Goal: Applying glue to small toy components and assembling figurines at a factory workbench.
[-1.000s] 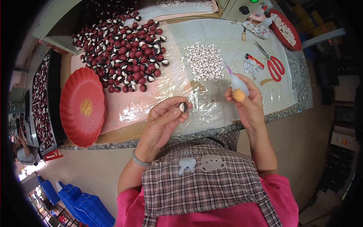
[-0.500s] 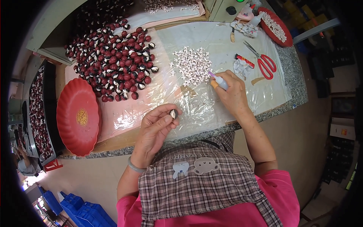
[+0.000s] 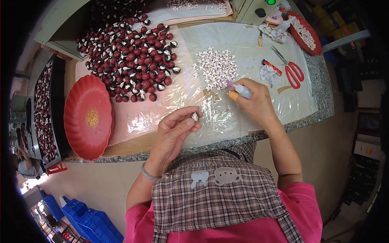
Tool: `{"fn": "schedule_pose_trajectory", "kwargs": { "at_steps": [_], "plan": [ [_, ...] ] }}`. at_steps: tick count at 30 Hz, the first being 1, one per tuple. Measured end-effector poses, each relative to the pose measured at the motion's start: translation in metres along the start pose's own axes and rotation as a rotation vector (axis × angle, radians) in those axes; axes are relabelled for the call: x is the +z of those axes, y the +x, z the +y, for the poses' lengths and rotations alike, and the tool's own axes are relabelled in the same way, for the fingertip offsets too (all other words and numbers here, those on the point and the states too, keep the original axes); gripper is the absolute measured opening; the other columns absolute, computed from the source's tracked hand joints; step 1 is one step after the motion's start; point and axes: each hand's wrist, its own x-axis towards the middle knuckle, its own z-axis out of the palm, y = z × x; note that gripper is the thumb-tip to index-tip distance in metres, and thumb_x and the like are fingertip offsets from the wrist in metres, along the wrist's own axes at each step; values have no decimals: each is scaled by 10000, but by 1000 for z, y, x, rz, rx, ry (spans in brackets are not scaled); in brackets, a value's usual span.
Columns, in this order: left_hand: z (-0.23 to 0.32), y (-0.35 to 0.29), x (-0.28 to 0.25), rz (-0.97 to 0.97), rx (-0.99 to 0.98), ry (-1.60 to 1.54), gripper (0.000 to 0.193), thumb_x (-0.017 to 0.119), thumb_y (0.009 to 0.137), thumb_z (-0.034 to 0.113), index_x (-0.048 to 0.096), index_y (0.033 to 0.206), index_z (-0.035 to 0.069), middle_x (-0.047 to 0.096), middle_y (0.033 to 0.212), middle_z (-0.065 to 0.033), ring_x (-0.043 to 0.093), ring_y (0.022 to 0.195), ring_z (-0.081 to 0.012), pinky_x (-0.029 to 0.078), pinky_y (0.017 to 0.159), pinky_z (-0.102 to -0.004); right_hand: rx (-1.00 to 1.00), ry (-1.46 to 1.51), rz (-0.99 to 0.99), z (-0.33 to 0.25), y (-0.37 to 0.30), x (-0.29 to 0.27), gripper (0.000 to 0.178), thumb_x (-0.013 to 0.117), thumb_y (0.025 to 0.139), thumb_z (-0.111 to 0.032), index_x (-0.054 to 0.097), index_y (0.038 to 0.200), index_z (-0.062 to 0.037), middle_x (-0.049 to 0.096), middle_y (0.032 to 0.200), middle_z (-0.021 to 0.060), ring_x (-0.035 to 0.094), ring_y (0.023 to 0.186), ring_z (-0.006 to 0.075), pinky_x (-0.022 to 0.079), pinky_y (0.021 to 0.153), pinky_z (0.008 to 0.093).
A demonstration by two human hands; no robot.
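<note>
Between the thumb and fingers of my left hand (image 3: 174, 129) sits a small black-and-white ball-like piece (image 3: 195, 117), held above the plastic sheet near the front edge. My right hand (image 3: 259, 105) grips a small translucent squeeze bottle (image 3: 243, 91) with a purple tip. That tip points left, at the near edge of a heap of small white pieces with dark marks (image 3: 216, 67); whether it touches one I cannot tell. An orange finger cot (image 3: 234, 95) covers one right fingertip. Beyond my left hand lies a large pile of dark red, black and white balls (image 3: 142, 65).
A red fluted tray (image 3: 88, 139) stands at the left, beside a black tray (image 3: 60, 137) of similar balls. Red-handled scissors (image 3: 295, 75), a red tube (image 3: 272, 67) and crumpled paper (image 3: 268, 75) lie at right. A red dish (image 3: 317, 50) holds more white pieces.
The whole scene has shifted a little to the right in the view. The small piece has turned slightly in my left fingers. Both hands keep their holds.
</note>
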Motion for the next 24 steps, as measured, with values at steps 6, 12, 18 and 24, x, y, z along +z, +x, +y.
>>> {"fn": "schedule_pose_trajectory", "kwargs": {
  "at_steps": [6, 12, 18, 24],
  "plan": [
    [-2, 0, 7, 8, 97, 101, 292, 588, 918, 34, 586, 1207, -10, 651, 1097, -111, 641, 896, -135, 521, 829, -248, 435, 847, -220, -54, -16, 0, 103, 700, 814, -40, 671, 895, 16, 650, 764, 22, 589, 627, 67, 478, 568, 213],
    [-2, -4, 11, 36, 173, 308, 284, 602, 905, 15, 592, 1188, -9, 642, 1098, -89, 638, 921, -130, 525, 822, -246, 510, 953, -240, -58, -24, 14, 101, 692, 822, -51, 668, 893, 17, 643, 747, 24, 585, 613, 63, 472, 543, 203],
    [-4, -5, 17, 47, 251, 428, 267, 614, 889, -6, 611, 1156, -21, 608, 1076, -76, 638, 944, -140, 536, 800, -242, 531, 1037, -271, -48, -32, 24, 111, 686, 832, -73, 662, 898, 13, 640, 736, 29, 581, 592, 55, 453, 509, 191],
    [-5, -5, 17, 92, 418, 757, 264, 667, 833, -12, 660, 1097, -5, 634, 1020, -104, 650, 870, -165, 544, 750, -260, 561, 982, -242, -55, -35, 28, 87, 689, 839, -53, 646, 878, 11, 629, 723, 41, 579, 581, 76, 464, 511, 210]
  ]
}}
